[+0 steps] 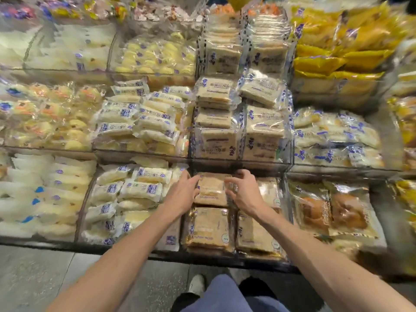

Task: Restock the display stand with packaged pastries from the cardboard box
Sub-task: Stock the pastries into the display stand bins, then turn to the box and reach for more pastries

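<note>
Forearms (126,262); pastry pack (211,192) between flat-fingered left grip (182,194) and pinch of right grip (245,194).

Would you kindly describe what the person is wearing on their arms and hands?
The left hand and right hand are ungloved, with no watch, bracelet or ring visible. No sleeves show, and both arms are bare right to the frame's edge.
</note>
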